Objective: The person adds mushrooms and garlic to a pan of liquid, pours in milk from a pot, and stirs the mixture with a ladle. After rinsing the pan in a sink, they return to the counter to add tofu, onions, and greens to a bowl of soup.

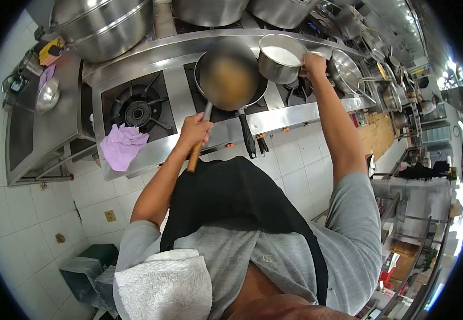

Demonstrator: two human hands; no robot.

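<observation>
My left hand [195, 130] is closed around the wooden-ended handle [193, 158] of a utensil with a metal shaft. That shaft runs up to a black frying pan [263, 89] on the stove, where a round blur hides the utensil's head. Something golden-brown shows through the blur. The frying pan's black handle [247, 136] points toward me, with no hand on it. With my right hand [315, 65] I grip a steel saucepan [278, 72] by its side. White contents show inside it, and it is just right of the frying pan.
A bare burner [137, 113] is left of the pan, with a purple cloth [123, 148] over the stove's front edge. Large steel pots [101, 32] stand behind. More steel pans [345, 72] sit to the right. A metal bowl [48, 96] lies on the left counter.
</observation>
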